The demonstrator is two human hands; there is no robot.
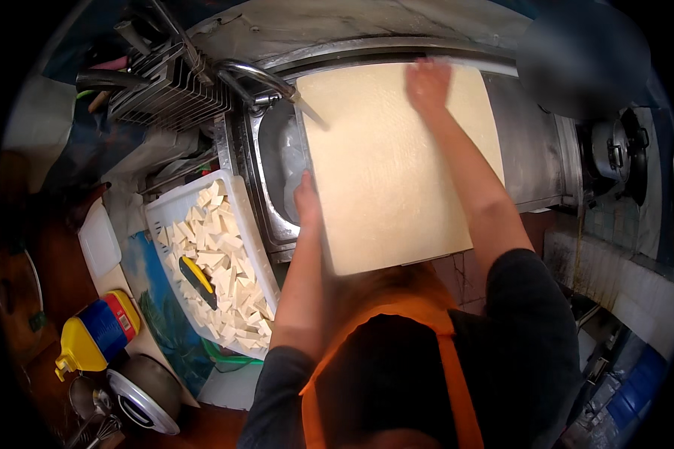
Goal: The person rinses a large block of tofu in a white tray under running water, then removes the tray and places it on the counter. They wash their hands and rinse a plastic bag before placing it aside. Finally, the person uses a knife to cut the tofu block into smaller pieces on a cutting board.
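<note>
A large cream-coloured board or slab [393, 168] lies across the steel sink and drainboard, its near edge close to my apron. My left hand [307, 202] grips its left edge, thumb along the side and the other fingers hidden. Near the far right part of its surface rests my right hand [428, 87], blurred, fingertips by the far edge; whether it holds anything is unclear. From the metal faucet [264, 78], a stream of water appears to fall on the board's far left corner. The sink basin [267, 168] is partly covered and has something translucent in it.
Left of the sink, a white plastic crate [253, 224] holds many pale wedge-shaped pieces [236, 280] and a yellow-and-black cutter [196, 275]. A wire dish rack [171, 90] stands behind. Further left are a yellow jug [98, 331] and a lidded pot [146, 393]. Another pot [609, 149] sits right.
</note>
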